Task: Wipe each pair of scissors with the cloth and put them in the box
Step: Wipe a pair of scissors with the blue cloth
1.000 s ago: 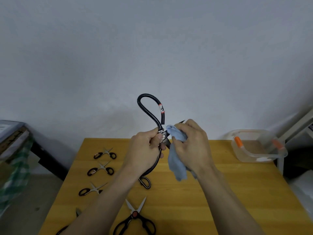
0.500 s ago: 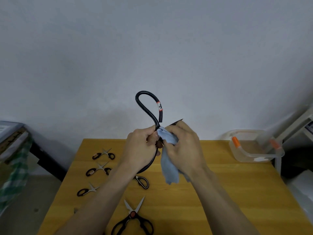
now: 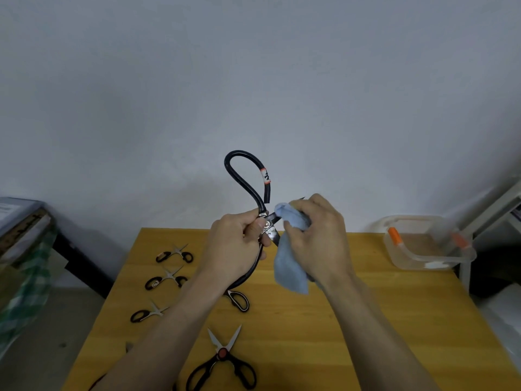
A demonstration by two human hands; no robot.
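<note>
Above table (image 3: 366, 320), left hand (image 3: 239, 249) grips scissors (image 3: 242, 176); right hand (image 3: 318, 238) pinches cloth (image 3: 290, 266).

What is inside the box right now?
No scissors show through the clear box: only the wooden table beneath and orange clips on its rim. The near bottom corner is blurred by glare.

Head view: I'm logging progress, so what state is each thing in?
large black-handled scissors: held up, left hand grips near pivot
blue cloth: in right hand, wrapped on blade
clear box: open, no scissors visible inside
red-pivot scissors: blades apart, on table
</note>
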